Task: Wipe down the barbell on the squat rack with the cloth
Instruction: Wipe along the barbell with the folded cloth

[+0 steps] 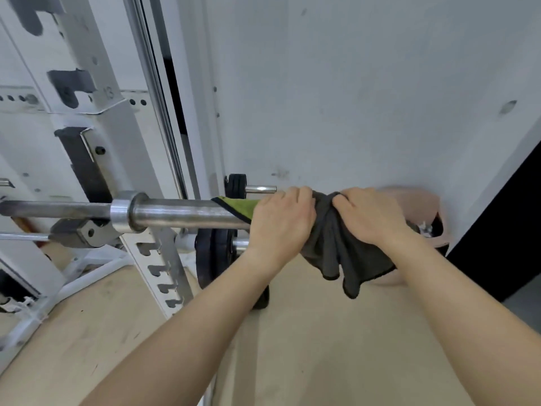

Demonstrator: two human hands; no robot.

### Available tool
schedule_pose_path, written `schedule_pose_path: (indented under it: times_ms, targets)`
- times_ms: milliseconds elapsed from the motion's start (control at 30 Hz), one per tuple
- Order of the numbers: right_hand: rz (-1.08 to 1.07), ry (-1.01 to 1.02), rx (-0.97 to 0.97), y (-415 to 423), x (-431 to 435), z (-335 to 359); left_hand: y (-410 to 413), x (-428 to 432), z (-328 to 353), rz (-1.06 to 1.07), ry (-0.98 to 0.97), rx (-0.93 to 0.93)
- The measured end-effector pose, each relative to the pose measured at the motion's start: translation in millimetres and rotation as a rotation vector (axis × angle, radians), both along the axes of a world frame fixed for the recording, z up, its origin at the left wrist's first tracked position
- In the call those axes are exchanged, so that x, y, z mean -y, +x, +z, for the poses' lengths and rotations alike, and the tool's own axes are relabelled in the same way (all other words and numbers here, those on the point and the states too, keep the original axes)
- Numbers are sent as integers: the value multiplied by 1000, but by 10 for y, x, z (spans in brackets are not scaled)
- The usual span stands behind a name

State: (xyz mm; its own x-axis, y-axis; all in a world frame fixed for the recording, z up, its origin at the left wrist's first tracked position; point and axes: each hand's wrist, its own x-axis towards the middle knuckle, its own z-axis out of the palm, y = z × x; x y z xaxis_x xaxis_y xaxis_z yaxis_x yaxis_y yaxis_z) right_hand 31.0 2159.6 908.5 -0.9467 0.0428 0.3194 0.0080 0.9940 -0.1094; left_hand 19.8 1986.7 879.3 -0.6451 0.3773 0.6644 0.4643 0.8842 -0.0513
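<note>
The steel barbell (175, 213) lies level across the white squat rack (123, 142), its thick sleeve pointing right. A dark grey cloth (333, 244) with a green inner face is wrapped over the sleeve's right end and hangs below it. My left hand (279, 222) is closed around the sleeve over the cloth. Just to its right, my right hand (370, 215) bunches the cloth at the bar's tip. The end of the sleeve is hidden under cloth and hands.
Black weight plates (210, 259) sit on storage pegs behind and below the sleeve. A pinkish bin (421, 206) stands against the grey wall at right. A dark doorway lies at far right. The floor is pale wood.
</note>
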Motion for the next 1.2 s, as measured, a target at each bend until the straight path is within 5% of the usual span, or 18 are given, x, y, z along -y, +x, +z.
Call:
schedule_pose_path:
  times_ms: [200, 500, 633, 800, 933, 1067, 1200]
  targets:
    - [-23, 87, -301, -27, 1025, -235, -92, 989, 85, 69, -76, -21]
    - [-20, -45, -316, -91, 1107, -134, -313, 1092, 222, 66, -59, 177]
    - [-24, -221, -152, -234, 1032, 98, -355, 1055, 269, 69, -26, 275]
    - [-142, -230, -346, -117, 751, 273, -267, 589, 358, -74, 148, 319]
    - [89, -302, -467, -115, 1189, 569, -341, 669, 454, -19, 413, 339]
    - [184, -364, -186, -199, 1734, 305, -378, 1275, 317, 126, 82, 246]
    - [14, -109, -71, -201, 1832, 10, -343, 1809, 260, 179, -184, 194]
